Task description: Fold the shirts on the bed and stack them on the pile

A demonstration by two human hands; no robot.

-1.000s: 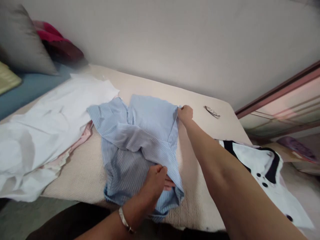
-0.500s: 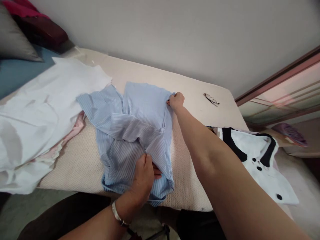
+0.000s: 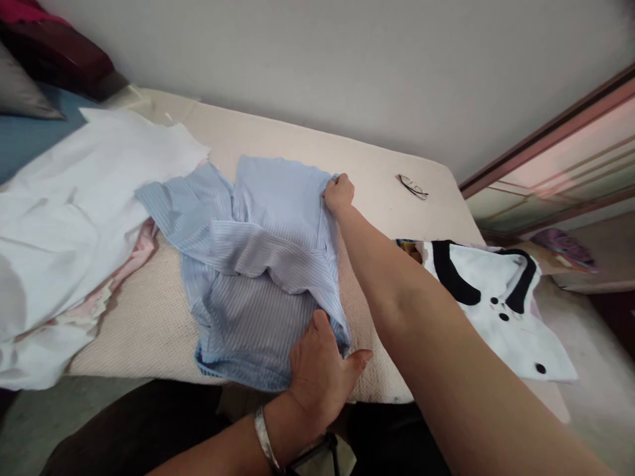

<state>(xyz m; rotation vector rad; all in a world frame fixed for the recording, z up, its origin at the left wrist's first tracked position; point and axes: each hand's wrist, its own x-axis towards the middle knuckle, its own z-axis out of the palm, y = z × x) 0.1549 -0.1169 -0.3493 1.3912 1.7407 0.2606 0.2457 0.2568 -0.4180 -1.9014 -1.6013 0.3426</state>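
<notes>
A light blue striped shirt point(image 3: 278, 244) lies rumpled and partly folded over itself on a cream woven cover. My right hand point(image 3: 339, 192) is closed on the cloth at its far right corner, fingertips pinching the edge. Down at the near right side of the shirt, my left hand point(image 3: 320, 370) rests against the fabric, a silver bangle on its wrist. The left thumb points away to the right, apart from the index finger; the other fingers are mostly hidden behind the hand.
White garments point(image 3: 99, 192) with a pink lace-edged piece point(image 3: 124, 274) under them lie at left. On the right is a folded white top with black collar trim point(image 3: 501, 291). Eyeglasses point(image 3: 413, 188) rest near the far right of the cream cover point(image 3: 377, 165). A wall point(image 3: 322, 73) stands behind.
My left hand has come out from under the shirt's fold and moved right to its near right edge, thumb now spread. The right hand keeps its pinch. The view has shifted slightly.
</notes>
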